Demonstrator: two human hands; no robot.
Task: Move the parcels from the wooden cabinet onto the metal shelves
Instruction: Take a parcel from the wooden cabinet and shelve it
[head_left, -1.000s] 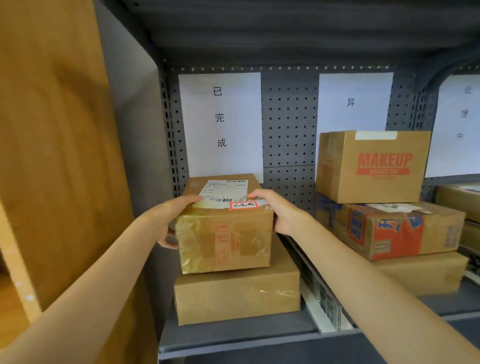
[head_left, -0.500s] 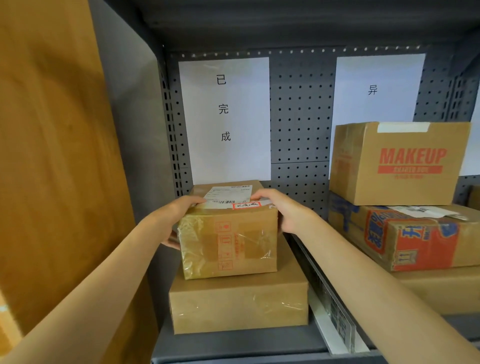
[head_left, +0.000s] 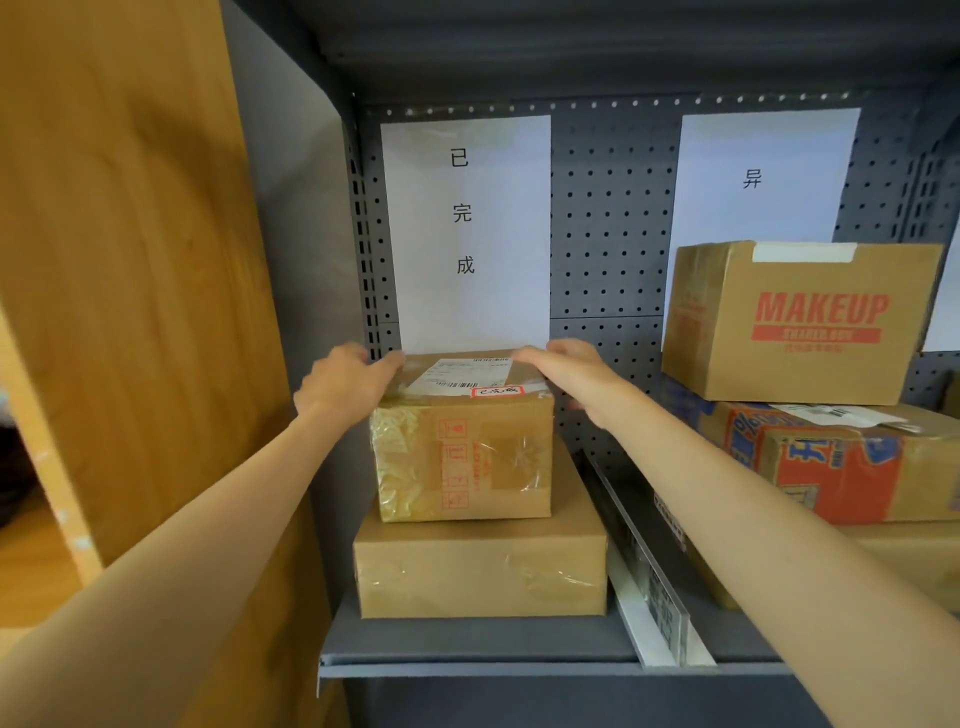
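the grey metal shelf (head_left: 467, 642) holds a flat brown box (head_left: 480, 569) at its left end, set back from the front edge, with the small taped parcel (head_left: 462, 457) stacked on it, white label and red sticker on top. beyond a white divider (head_left: 649, 587), the makeup box (head_left: 802, 322) tops another stack. left hand (head_left: 340, 384) and right hand (head_left: 569, 371) rest on the parcel's top corners, fingers lying fairly straight.

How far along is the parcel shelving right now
Done: several boxes, including the MAKEUP box, already sit on the metal shelf. In hand: left hand and right hand rest on the taped parcel stacked on a flat box. Remaining parcels aren't visible.
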